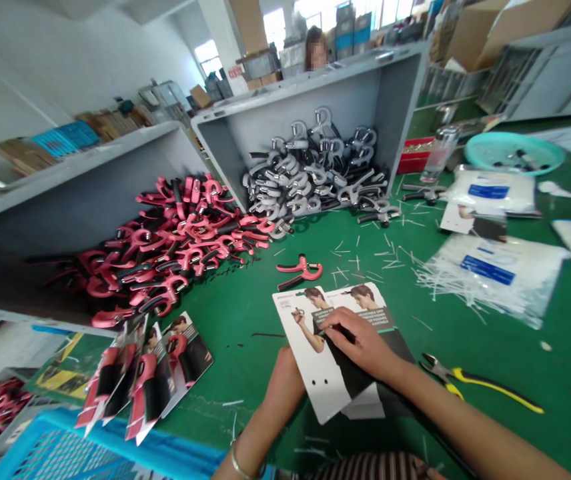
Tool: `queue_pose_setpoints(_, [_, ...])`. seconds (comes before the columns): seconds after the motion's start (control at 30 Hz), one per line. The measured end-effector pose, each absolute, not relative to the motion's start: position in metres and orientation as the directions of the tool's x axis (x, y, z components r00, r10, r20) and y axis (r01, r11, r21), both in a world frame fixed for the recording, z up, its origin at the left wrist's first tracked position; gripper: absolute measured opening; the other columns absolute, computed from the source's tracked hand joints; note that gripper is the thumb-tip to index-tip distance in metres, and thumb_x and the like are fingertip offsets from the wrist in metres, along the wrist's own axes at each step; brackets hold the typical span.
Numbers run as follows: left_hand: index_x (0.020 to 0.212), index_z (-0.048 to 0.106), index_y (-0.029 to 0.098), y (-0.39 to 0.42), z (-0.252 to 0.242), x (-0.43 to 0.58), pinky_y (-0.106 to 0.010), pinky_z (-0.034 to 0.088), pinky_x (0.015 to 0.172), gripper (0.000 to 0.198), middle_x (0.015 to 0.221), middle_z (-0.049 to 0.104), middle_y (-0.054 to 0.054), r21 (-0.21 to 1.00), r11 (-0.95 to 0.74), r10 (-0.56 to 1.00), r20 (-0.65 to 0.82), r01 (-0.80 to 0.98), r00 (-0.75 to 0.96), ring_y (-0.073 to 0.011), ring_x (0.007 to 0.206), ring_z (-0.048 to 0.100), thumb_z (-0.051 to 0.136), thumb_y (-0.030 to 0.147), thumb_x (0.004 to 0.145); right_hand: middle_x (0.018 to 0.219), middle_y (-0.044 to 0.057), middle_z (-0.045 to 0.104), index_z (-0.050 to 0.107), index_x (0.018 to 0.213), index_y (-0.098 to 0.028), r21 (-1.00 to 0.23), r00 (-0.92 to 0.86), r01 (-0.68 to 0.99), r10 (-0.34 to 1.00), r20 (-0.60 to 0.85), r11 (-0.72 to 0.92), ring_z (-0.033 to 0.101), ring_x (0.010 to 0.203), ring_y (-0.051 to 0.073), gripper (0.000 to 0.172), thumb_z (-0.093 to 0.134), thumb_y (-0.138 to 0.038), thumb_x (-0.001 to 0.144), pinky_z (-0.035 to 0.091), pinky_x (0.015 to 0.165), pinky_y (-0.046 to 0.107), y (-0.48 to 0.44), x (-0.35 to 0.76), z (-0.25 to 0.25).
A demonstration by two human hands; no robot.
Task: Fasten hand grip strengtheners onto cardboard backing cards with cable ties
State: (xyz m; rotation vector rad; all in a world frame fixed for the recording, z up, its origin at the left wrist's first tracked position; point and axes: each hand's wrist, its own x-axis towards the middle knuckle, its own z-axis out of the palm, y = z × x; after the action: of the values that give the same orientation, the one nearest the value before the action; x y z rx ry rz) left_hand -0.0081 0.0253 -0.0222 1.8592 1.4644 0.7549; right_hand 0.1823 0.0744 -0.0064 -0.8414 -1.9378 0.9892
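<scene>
Head view: a printed card (313, 365) sits at the lower centre of the frame, its long axis running from the photo end, up and slightly left, to a white end, down and right. The right hand (358, 340) lies across its dark panel from the right, fingers bent, tips close together; whether they pinch the card I cannot tell. The left hand (288, 370) is partly under the card's left edge, fingers hidden, so its grip cannot be told either. Just beyond the card's top edge lies a loose pink hand exerciser (297, 268), handles pointing left; the right fingertips look nearer to it. A second card (380, 319) shows behind the first, on its right. Below spreads a green tabletop (243, 313), with yellow-handled cutters (470, 378) near the right forearm and a bag of white ties (500, 270) farther right. Carded exercisers (150, 383) lie at lower left, beside a blue crate (55, 443). Grey bins (265, 123) on their sides hold heaped pink exercisers (185, 233) and grey exercisers (310, 173); beyond, at upper centre, a person's head (317, 55) shows near bright windows (274, 27).
</scene>
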Motion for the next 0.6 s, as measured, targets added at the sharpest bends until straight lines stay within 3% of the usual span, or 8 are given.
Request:
queue_pose_setpoints(0.17, [0.074,0.072,0.015,0.016,-0.017,-0.013,-0.026,0.047,0.073,0.014,0.084,0.072,-0.006,0.856,-0.222,0.972,0.156,0.467,0.177,-0.0188,0.078,0.064,0.059,0.011,0.078,0.095,0.004,0.063,0.061,0.099,-0.023,-0.880,-0.446,0.206,0.842,0.304,0.427,0.059,0.092,0.019,0.011,0.050,-0.021,0.097,0.045,0.084,0.033,0.074,0.184,-0.007])
queue_pose_setpoints(0.37, [0.067,0.068,0.014,0.020,-0.012,-0.011,-0.023,0.041,0.057,0.017,0.064,0.067,-0.003,0.822,-0.139,0.980,0.033,0.553,0.197,-0.0136,0.056,0.054,0.055,0.008,0.075,0.096,0.004,0.063,0.060,0.100,-0.023,-0.853,-0.467,0.214,0.817,0.339,0.476,0.059,0.094,0.020,0.012,0.050,-0.020,0.097,0.045,0.086,0.034,0.072,0.182,-0.010])
queue_pose_setpoints(0.47, [0.070,0.068,0.015,0.019,-0.007,-0.008,-0.025,0.044,0.062,0.013,0.068,0.068,-0.004,0.831,-0.089,0.995,0.054,0.550,0.080,-0.0160,0.062,0.058,0.057,0.012,0.076,0.096,0.005,0.063,0.060,0.101,-0.023,-0.851,-0.479,0.214,0.811,0.335,0.479,0.058,0.094,0.020,0.012,0.048,-0.021,0.098,0.045,0.086,0.034,0.073,0.183,-0.007])
queue_pose_setpoints(0.53, [0.087,0.071,0.016,0.019,-0.004,-0.006,-0.028,0.048,0.071,0.014,0.081,0.071,-0.005,0.880,0.002,0.996,0.042,0.476,-0.081,-0.0194,0.073,0.062,0.061,0.016,0.076,0.097,0.005,0.062,0.059,0.102,-0.023,-0.847,-0.499,0.215,0.800,0.333,0.487,0.058,0.094,0.020,0.014,0.046,-0.021,0.099,0.045,0.086,0.035,0.072,0.183,-0.004])
queue_pose_setpoints(0.6, [0.102,0.069,0.017,0.019,-0.001,-0.005,-0.030,0.050,0.077,0.027,0.090,0.072,-0.005,0.940,0.115,0.975,-0.045,0.323,-0.216,-0.0222,0.082,0.064,0.066,0.022,0.076,0.100,0.006,0.062,0.059,0.106,-0.024,-0.831,-0.538,0.201,0.767,0.348,0.518,0.057,0.097,0.021,0.019,0.042,-0.020,0.100,0.045,0.088,0.037,0.071,0.183,0.000])
